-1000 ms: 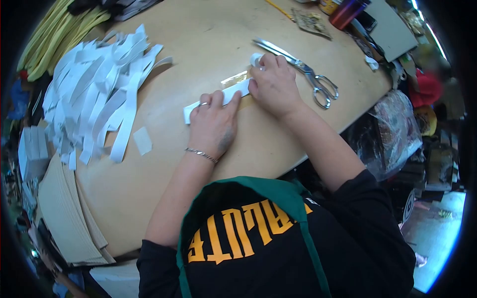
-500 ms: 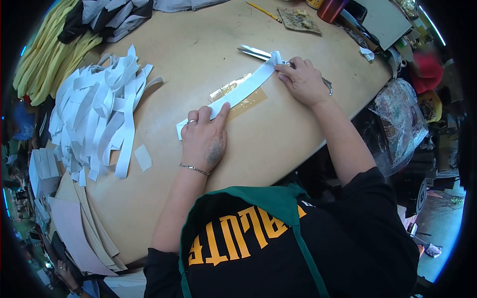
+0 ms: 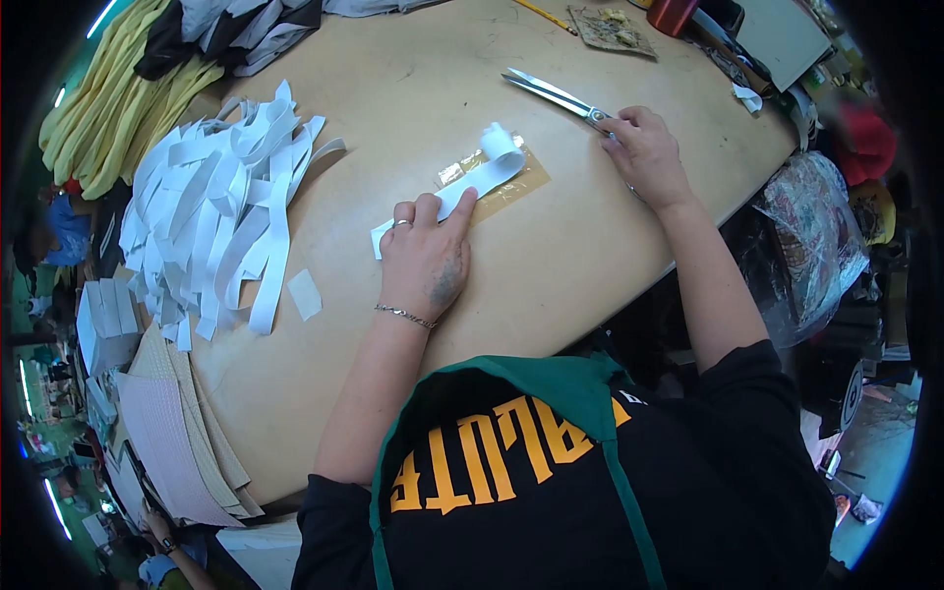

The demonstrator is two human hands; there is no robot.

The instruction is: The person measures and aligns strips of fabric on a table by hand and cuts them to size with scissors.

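Observation:
My left hand point(image 3: 428, 246) presses a white strip point(image 3: 454, 195) against the table point(image 3: 531, 285) with its fingertips, the fingers spread. The strip's far end curls up into a loop over a patch of brown tape point(image 3: 521, 187). To the right, my right hand point(image 3: 646, 157) is closed around the handle part of the metal scissors point(image 3: 565, 98). Their blades point up and left, lying slightly apart on the table, and the handle rings are mostly hidden under my hand.
A heap of white strips point(image 3: 216, 206) lies at the left, with a small pale piece point(image 3: 305, 294) beside it. Yellow strips point(image 3: 108, 98) and dark cloth are at the back left. A pencil point(image 3: 544, 16) and a brown scrap point(image 3: 612, 31) lie at the back. Stacked sheets point(image 3: 177, 433) sit front left.
My right hand has let go of the strip's far end and moved right onto the scissors. The strip has curled back toward my left hand, which still presses it.

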